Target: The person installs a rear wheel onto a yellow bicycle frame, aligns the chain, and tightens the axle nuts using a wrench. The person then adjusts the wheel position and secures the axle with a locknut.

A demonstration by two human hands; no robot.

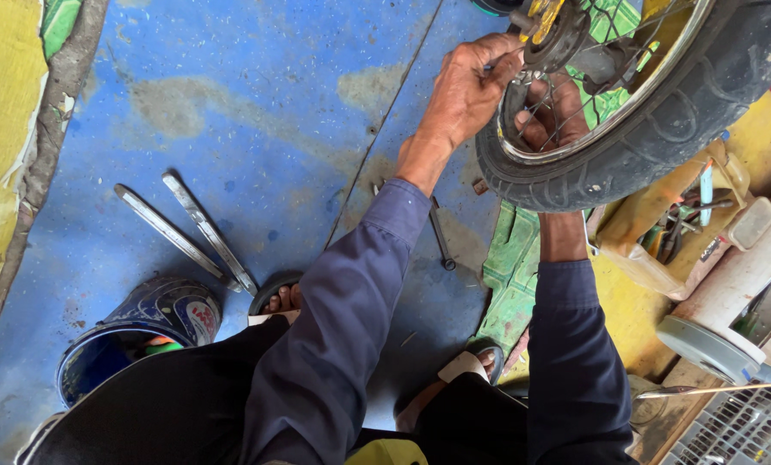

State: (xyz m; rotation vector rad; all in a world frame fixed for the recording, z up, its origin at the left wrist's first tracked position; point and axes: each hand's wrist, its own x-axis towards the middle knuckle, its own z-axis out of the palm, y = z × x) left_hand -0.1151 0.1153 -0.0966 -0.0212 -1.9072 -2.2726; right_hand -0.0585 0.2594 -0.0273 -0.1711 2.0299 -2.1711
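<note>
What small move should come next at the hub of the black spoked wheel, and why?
Probably keep the right hand bracing behind the spokes while the left hand turns the dark round hub part. The left fingertips already pinch at the hub of the black-tyred spoked wheel, and no tool is in hand.

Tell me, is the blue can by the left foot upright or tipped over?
Upright. The blue can stands on the blue floor with its round mouth facing up, rim fully visible and something green and orange inside. Neither hand touches it.
</note>
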